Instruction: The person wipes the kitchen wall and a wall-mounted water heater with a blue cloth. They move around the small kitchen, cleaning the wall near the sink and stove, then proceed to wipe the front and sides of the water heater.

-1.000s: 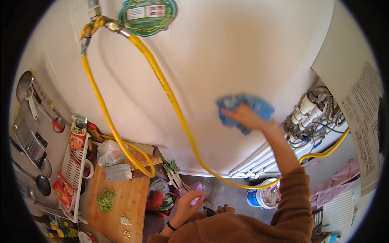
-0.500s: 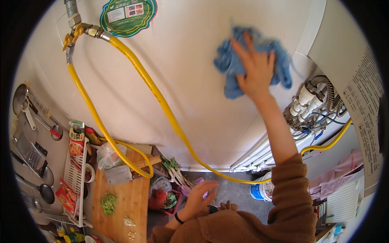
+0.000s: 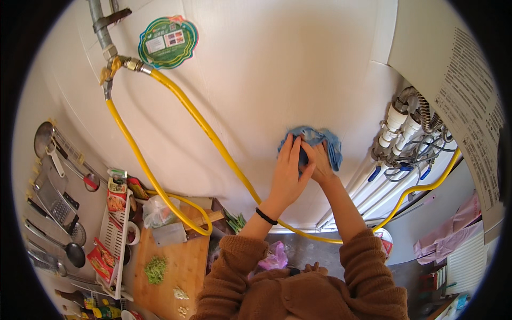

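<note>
A crumpled blue cloth (image 3: 332,145) is bunched up in front of the white wall (image 3: 250,90), with both my hands on it. My left hand (image 3: 289,173), dark band at its wrist, has its fingers laid together over the cloth's near left part. Beside it, my right hand (image 3: 320,164) curls into the cloth, its fingers partly hidden behind the left hand and the folds. Whether the cloth touches the wall cannot be made out.
Yellow hoses (image 3: 213,136) run from a valve (image 3: 113,66) across the left and below my hands. White pipes with valves (image 3: 397,125) stand at right. A cutting board (image 3: 176,261) holds a cleaver (image 3: 169,234) and chopped greens (image 3: 156,270). Ladles (image 3: 74,255) hang far left.
My right hand has brought the cloth down and slightly left from higher on the wall. My left hand has risen from near my body to take hold of it too.
</note>
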Motion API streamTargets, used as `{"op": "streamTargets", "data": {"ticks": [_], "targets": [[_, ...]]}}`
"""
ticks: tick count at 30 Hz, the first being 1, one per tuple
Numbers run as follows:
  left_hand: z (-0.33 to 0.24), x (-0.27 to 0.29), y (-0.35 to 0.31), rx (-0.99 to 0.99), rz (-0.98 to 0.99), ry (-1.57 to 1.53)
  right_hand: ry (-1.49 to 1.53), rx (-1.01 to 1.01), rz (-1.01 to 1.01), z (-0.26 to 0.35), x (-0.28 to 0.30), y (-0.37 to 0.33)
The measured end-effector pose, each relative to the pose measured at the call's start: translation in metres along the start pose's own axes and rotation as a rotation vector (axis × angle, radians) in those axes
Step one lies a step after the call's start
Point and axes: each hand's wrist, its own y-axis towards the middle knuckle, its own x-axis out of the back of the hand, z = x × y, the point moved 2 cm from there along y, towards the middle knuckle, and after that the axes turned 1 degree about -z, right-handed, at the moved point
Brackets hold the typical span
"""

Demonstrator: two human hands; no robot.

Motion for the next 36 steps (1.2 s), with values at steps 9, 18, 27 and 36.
{"op": "streamTargets", "data": {"ticks": [9,18,27,36], "targets": [[-0.006,0.0,0.025,-0.117,-0.007,0.162,-0.204,0.026,-0.401,0.028,0.028,0.047],[-0.001,-0.007,0.013,-0.089,-0.026,0.257,-0.308,0.008,-0.347,0.044,0.032,0.039],[-0.001,-0.009,0.008,-0.04,-0.022,0.219,-0.309,-0.036,-0.305,0.047,0.03,0.033],[0.002,-0.01,0.005,-0.026,-0.012,0.252,-0.334,-0.05,-0.236,0.051,0.03,0.029]]}}
